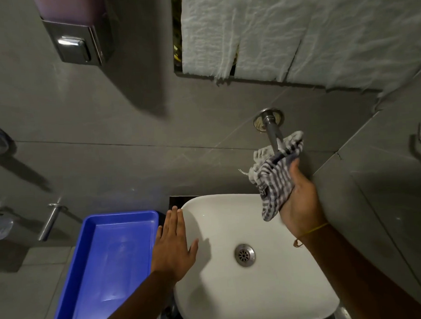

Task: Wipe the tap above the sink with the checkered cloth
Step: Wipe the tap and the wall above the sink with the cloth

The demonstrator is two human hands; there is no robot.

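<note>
Nearest: left hand [173, 247] lies flat, fingers spread and straight, holding nothing, palm down across the left rim of the white sink [235, 303]; fingertips reach the basin's far-left corner. Steel drain [244, 255] sits mid-basin. Blue tray [94, 273] stands just beside the sink on its left, touching or nearly touching the left wrist.

Further up: right hand [300, 203], thin yellow thread at the wrist, is closed around the checkered cloth [274, 180]. Cloth is bunched over the outer end of the tap [272, 132]; spout tip hidden under the fabric, so contact looks likely but cannot be confirmed. One cloth corner hangs over the sink's far rim.

Farthest: tap's round flange meets the grey tiled wall [130, 119]. Steel dispenser [79, 44] mounted upper left; white crumpled sheeting [295, 30] upper right.
</note>
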